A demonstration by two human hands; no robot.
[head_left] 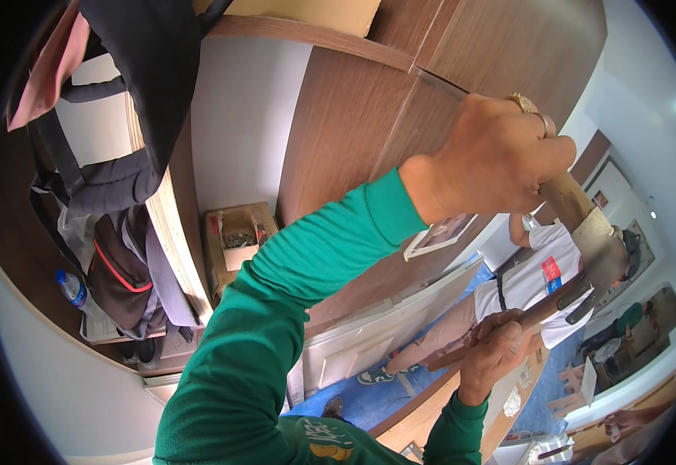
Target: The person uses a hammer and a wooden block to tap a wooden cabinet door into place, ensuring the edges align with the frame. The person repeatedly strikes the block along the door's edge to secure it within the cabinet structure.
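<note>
My left hand (500, 159), wearing rings and a green sleeve, is raised across the upper right. Its fingers close round a short wooden piece (564, 198) whose kind I cannot make out. Lower down, my right hand (493, 356) grips the wooden handle of a claw hammer (543, 310). The hammer slants up to the right, its two dark claw prongs showing. Its blurred head lies right by the end of the wooden piece; whether they touch I cannot tell.
Brown wooden cabinet panels (345, 132) rise ahead. An open cardboard box (239, 236), a dark backpack (121, 267) and a water bottle (70, 287) sit in the shelving at left. A person in a white shirt (524, 283) stands beyond my hands. Below is a wooden tabletop (423, 415).
</note>
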